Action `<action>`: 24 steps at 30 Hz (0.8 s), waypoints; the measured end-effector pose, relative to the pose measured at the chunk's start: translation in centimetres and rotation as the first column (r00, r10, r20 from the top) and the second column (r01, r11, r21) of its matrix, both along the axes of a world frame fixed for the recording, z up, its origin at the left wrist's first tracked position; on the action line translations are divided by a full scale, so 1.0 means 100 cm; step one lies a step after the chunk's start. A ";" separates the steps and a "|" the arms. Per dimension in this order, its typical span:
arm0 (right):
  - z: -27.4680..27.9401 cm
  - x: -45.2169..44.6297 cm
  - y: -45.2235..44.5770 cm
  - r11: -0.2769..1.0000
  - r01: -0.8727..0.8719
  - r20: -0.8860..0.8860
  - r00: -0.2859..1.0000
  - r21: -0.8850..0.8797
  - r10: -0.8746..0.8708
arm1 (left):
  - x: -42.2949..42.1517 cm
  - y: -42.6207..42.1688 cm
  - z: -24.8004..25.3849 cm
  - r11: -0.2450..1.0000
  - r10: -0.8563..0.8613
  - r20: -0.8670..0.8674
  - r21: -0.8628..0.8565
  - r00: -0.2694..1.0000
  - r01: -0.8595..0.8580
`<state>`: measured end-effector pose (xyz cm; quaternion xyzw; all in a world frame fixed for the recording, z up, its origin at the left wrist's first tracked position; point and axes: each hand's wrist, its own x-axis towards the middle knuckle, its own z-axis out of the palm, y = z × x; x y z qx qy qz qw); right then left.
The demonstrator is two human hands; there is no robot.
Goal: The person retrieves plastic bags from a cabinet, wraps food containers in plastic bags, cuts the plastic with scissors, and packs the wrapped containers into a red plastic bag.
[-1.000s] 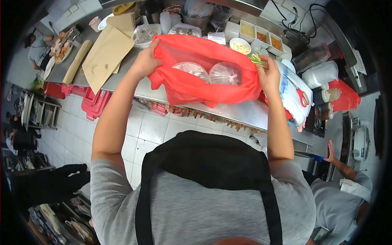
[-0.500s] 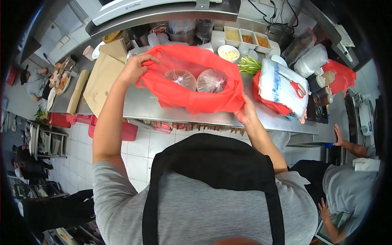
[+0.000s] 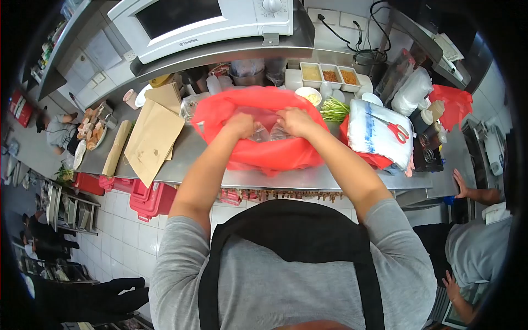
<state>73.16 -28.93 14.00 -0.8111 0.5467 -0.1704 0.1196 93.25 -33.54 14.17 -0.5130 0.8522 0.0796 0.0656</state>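
Note:
A red fabric-like bag (image 3: 275, 157) sits wide-mouthed on the steel counter in front of me. Inside it are two round containers covered in clear plastic, largely hidden now by my hands and the bag's rim. My left hand (image 3: 240, 126) reaches into the mouth with curled fingers, closed at the left plastic-covered container (image 3: 258, 133). Beside it, my right hand (image 3: 296, 122) is closed at the right plastic-covered container (image 3: 279, 133). The fingertips of both hands are partly out of sight.
Brown paper (image 3: 154, 135) lies left of the bag. To the right are green stalks (image 3: 334, 110), a stack of white plastic bags (image 3: 366, 129) and red scissors (image 3: 399, 133). Behind stand food trays (image 3: 330, 76) and a small bowl (image 3: 308, 96). A microwave (image 3: 203, 27) overhangs. A co-worker (image 3: 476, 247) stands at right.
Both hands have left the bag's rim and moved inward onto the plastic-covered containers. The bag's sides have slumped inward. My view has tilted up, showing more of the microwave.

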 end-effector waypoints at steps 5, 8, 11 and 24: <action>-0.018 -0.007 -0.021 0.959 0.268 -0.299 0.926 0.097 -0.229 | 0.024 -0.029 -0.048 0.996 -0.016 -0.384 0.071 0.923 0.047; -0.016 -0.007 -0.024 0.954 0.287 -0.356 0.904 0.092 -0.238 | 0.029 -0.027 -0.053 0.994 0.008 -0.433 0.103 0.901 0.041; -0.021 -0.006 -0.025 0.950 0.300 -0.329 0.909 0.090 -0.255 | 0.023 -0.023 -0.034 0.971 0.116 -0.364 0.239 0.924 -0.027; 0.110 -0.130 0.063 0.945 -0.326 0.439 0.852 0.015 0.287 | 0.083 0.083 0.125 0.980 -0.181 -0.080 0.065 0.980 0.186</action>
